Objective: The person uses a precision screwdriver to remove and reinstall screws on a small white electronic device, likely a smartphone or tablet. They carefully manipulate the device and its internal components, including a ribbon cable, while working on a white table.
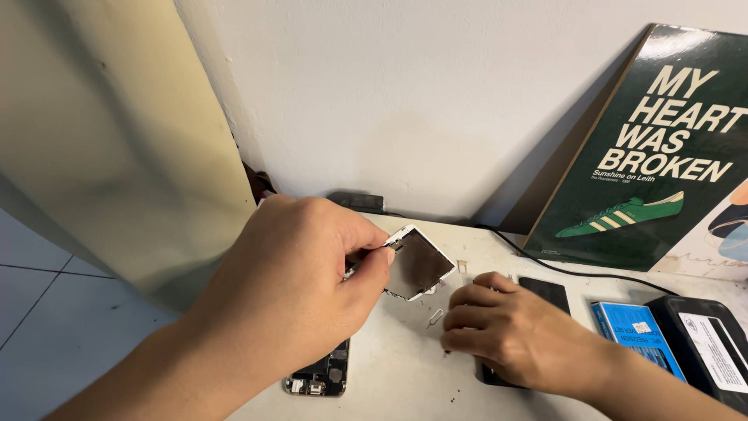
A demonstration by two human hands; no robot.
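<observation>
One dark green rectangular poster (662, 148) leans against the white wall (405, 93) at the right rear; it carries white lettering and a green striped shoe graphic. One blue rectangular box (633, 331) with a small pale label lies flat at the right of the white table (405, 366); just beside it sits one black case (713, 351) bearing a white oblong label. The left hand (296, 288) is raised above the table — thumb and forefinger pinched shut on the upper corner of one detached phone screen panel (417, 265), held tilted with its grey metal backing plate facing the camera and a white rim around it. The right hand (514, 327) rests on the table with fingers curled; whether they hold anything cannot be told; it partly covers one flat black slab (549, 292). One opened phone body (323, 374), circuitry exposed, lies under the left wrist; one small bent metal pin (435, 318) lies between the hands; one black cable (576, 271) runs along the poster's foot.
</observation>
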